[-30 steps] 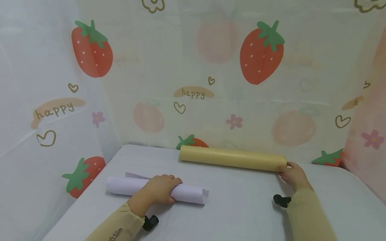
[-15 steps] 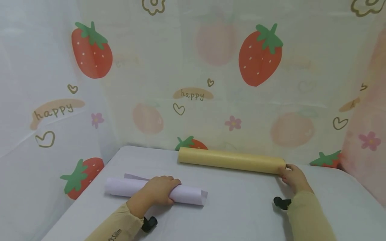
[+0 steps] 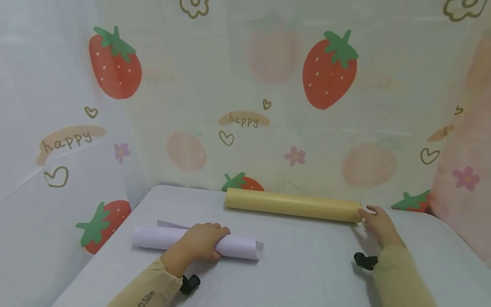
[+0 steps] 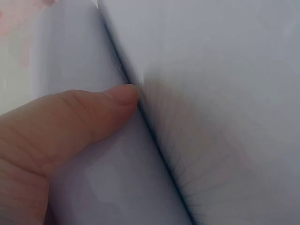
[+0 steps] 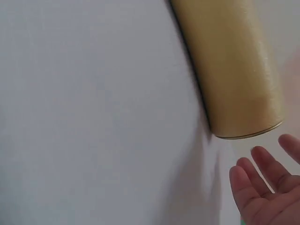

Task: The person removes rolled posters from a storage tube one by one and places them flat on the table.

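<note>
A roll of white paper (image 3: 241,247) lies on the left part of the table, a loose flap of it sticking up behind. My left hand (image 3: 203,242) grips the roll from above near its middle. In the left wrist view the thumb (image 4: 108,103) bends over the paper, and the other fingers are out of sight. Farther back lies a long yellow-brown cardboard tube (image 3: 291,204). My right hand (image 3: 379,226) is just off the tube's right end. The right wrist view shows its fingers (image 5: 241,180) spread and relaxed, apart from the tube's end, holding nothing.
A white cloth covers the table (image 3: 299,260). Behind it hangs a curtain (image 3: 207,85) printed with strawberries, close to the tube. Black wrist mounts (image 3: 366,261) stick out from both sleeves.
My right hand has let go of the tube's right end and moved slightly right, its fingers opening. The left hand stays on the paper roll.
</note>
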{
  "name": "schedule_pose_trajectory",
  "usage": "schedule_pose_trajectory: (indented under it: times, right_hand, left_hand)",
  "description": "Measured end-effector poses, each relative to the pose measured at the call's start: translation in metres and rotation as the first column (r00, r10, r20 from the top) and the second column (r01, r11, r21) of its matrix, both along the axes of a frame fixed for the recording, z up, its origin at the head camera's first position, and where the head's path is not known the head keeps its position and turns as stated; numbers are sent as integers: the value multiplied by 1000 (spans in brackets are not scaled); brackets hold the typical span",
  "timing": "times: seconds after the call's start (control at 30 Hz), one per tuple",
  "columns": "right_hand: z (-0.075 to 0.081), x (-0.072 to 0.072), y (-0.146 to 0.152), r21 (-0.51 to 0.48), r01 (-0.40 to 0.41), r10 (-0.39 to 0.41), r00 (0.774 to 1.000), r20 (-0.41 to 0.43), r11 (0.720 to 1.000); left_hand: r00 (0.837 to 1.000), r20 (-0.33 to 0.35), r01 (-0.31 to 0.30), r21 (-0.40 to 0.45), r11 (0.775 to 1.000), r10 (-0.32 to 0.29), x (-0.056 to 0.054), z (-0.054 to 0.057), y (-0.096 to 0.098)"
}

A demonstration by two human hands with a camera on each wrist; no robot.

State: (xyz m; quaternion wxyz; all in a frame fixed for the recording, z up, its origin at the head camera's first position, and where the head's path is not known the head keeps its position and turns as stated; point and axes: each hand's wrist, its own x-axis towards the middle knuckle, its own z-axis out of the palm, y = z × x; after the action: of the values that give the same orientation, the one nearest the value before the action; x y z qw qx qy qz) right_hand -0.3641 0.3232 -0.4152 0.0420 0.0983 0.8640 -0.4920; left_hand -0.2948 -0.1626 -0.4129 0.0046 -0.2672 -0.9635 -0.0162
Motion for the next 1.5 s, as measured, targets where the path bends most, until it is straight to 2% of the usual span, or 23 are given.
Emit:
schedule_pose_trajectory:
  times: [0.2, 0.37, 0.53, 0.73, 0.93, 1.03, 1.27, 1.5]
  right_hand:
    - [18, 14, -1, 47, -19, 21, 999, -40, 999]
    - [32, 21, -11, 127, -32, 50, 989, -138, 991]
    - [45, 31, -33, 191, -73, 121, 960, -252, 979]
    - [53, 39, -63, 211, -172, 232, 924, -303, 962]
    - [50, 44, -87, 200, -307, 359, 869, -341, 931]
    - [46, 48, -98, 191, -356, 401, 854, -331, 915]
    - [32, 61, -122, 120, -448, 464, 850, -251, 886]
    - [21, 76, -138, 60, -550, 548, 807, -220, 833]
  left_hand:
    - [999, -29, 23, 1, 1000, -23, 0, -1, 2]
    - [999, -34, 32, -3, 999, -33, 2, 1, 7]
    - [998, -39, 46, -15, 999, -47, 1, 0, 17]
    - [995, -55, 82, -36, 996, -84, -2, -3, 31]
    - [994, -48, 98, -52, 994, -101, -1, -2, 46]
    - [992, -66, 104, -58, 993, -108, -1, -2, 54]
    - [985, -115, 118, -67, 991, -125, 0, -1, 72]
    - [984, -129, 113, -79, 990, -123, 4, 6, 87]
